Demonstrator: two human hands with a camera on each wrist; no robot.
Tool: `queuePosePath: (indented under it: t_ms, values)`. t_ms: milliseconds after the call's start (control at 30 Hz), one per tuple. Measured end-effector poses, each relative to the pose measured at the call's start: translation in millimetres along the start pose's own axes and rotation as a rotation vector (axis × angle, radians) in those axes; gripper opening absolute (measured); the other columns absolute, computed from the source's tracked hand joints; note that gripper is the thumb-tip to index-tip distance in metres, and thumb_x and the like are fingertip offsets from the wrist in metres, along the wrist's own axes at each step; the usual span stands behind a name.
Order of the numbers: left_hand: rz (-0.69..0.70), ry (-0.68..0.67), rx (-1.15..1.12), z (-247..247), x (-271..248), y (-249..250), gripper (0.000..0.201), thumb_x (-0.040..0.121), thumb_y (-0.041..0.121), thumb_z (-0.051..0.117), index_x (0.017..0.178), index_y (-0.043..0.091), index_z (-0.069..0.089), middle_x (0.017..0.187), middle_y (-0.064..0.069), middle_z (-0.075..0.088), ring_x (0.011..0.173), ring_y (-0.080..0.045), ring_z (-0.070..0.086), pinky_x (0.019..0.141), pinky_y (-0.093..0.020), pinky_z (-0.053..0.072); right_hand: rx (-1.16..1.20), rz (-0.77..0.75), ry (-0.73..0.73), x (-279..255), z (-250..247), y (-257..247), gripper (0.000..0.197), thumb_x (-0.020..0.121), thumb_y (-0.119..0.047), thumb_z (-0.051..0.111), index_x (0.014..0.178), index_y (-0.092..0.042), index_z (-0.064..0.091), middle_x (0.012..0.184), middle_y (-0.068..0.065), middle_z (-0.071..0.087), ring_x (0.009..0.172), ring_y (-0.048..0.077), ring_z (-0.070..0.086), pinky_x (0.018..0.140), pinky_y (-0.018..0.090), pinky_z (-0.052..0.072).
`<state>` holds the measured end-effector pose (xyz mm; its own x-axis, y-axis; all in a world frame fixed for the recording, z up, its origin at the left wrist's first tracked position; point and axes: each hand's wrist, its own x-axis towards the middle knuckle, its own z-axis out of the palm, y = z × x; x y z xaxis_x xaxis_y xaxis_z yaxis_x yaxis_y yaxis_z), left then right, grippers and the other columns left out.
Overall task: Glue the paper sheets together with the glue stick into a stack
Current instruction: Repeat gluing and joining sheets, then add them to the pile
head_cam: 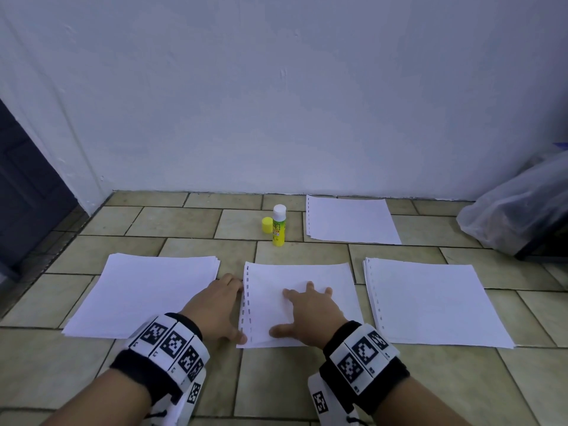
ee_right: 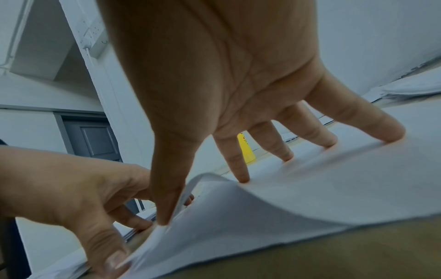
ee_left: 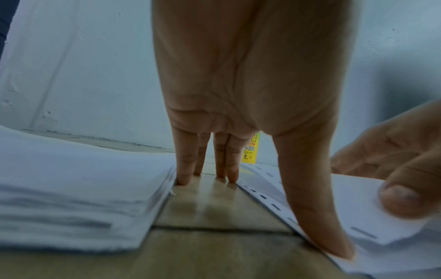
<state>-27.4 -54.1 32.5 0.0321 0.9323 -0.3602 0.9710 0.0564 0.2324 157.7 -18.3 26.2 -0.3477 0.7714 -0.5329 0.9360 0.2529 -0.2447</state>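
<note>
A thin set of white sheets (head_cam: 307, 278) with a perforated left edge lies on the tiled floor in the middle. My right hand (head_cam: 299, 313) is spread on it, fingers straight and pressing. In the right wrist view the top sheet (ee_right: 274, 203) bows up between the thumb and index finger. My left hand (head_cam: 227, 305) stands beside the sheets with straight fingertips (ee_left: 183, 179) on the floor, its thumb on the perforated edge (ee_left: 274, 205). The yellow glue stick (head_cam: 279, 226) stands uncapped behind the sheets, its cap (head_cam: 267, 226) beside it.
Three more piles of paper lie around: one at the left (head_cam: 138, 296), one at the right (head_cam: 436, 302), one by the wall (head_cam: 350, 219). A clear plastic bag (head_cam: 516, 207) sits at the far right. A dark door (head_cam: 24, 195) is at the left.
</note>
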Motion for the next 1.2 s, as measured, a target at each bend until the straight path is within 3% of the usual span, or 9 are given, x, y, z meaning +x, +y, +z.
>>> queuePosePath:
  t_ms: [200, 367, 600, 933, 1067, 1200]
  values:
    - [0.013, 0.015, -0.015, 3.2, 2.4, -3.2, 0.089, 0.067, 0.035, 0.083, 0.139, 0.021, 0.031, 0.138, 0.003, 0.035, 0.123, -0.013, 0.042, 0.099, -0.025, 0.042, 0.012, -0.016, 0.007, 4.2, 2.4, 3.2, 0.098, 0.071, -0.071, 0.063, 0.149, -0.028, 0.023, 0.156, 0.018, 0.013, 0.143, 0.047, 0.008, 0.112, 0.063, 0.019]
    - [0.026, 0.035, -0.149, 4.7, 1.4, -4.5, 0.117, 0.058, 0.029, 0.089, 0.147, 0.025, 0.013, 0.146, 0.006, 0.033, 0.128, -0.014, 0.041, 0.103, -0.03, 0.042, 0.014, -0.01, 0.022, 6.7, 4.0, 2.5, 0.09, 0.076, -0.069, 0.059, 0.148, -0.027, 0.025, 0.156, 0.018, 0.016, 0.143, 0.043, 0.012, 0.113, 0.062, 0.018]
    - [0.036, -0.033, 0.005, -1.2, -1.1, -1.2, 0.092, 0.072, 0.029, 0.08, 0.144, 0.016, 0.025, 0.147, 0.003, 0.024, 0.131, -0.015, 0.035, 0.102, -0.022, 0.037, 0.031, 0.009, 0.019, 0.4, 1.7, 0.9, 0.08, 0.082, -0.058, 0.061, 0.148, -0.029, 0.026, 0.156, 0.015, 0.015, 0.142, 0.048, 0.008, 0.111, 0.061, 0.024]
    - [0.062, -0.142, -0.014, -7.9, -2.7, -6.5, 0.109, 0.064, 0.036, 0.083, 0.149, 0.017, 0.017, 0.148, 0.006, 0.016, 0.134, -0.013, 0.026, 0.106, -0.026, 0.037, 0.038, 0.013, 0.016, -2.5, -1.4, -0.4, 0.077, 0.084, -0.055, 0.06, 0.148, -0.028, 0.027, 0.156, 0.014, 0.015, 0.141, 0.049, 0.008, 0.11, 0.06, 0.027]
    - [0.051, -0.126, -0.054, -10.0, -1.9, -5.8, 0.1, 0.07, 0.047, 0.078, 0.148, 0.018, 0.022, 0.146, 0.008, 0.022, 0.132, -0.011, 0.03, 0.106, -0.025, 0.036, 0.033, 0.011, 0.011, -0.1, -1.0, -0.5, 0.074, 0.084, -0.052, 0.063, 0.146, -0.028, 0.029, 0.152, 0.015, 0.022, 0.139, 0.047, 0.015, 0.109, 0.06, 0.028]
    - [0.037, -0.076, 0.011, -6.3, -0.4, -0.4, 0.094, 0.071, 0.042, 0.08, 0.144, 0.017, 0.027, 0.138, 0.006, 0.03, 0.127, -0.012, 0.034, 0.104, -0.027, 0.038, 0.006, 0.034, -0.004, -3.4, -3.0, -3.5, 0.076, 0.083, -0.042, 0.068, 0.145, -0.027, 0.027, 0.15, 0.015, 0.022, 0.138, 0.05, 0.013, 0.104, 0.06, 0.036]
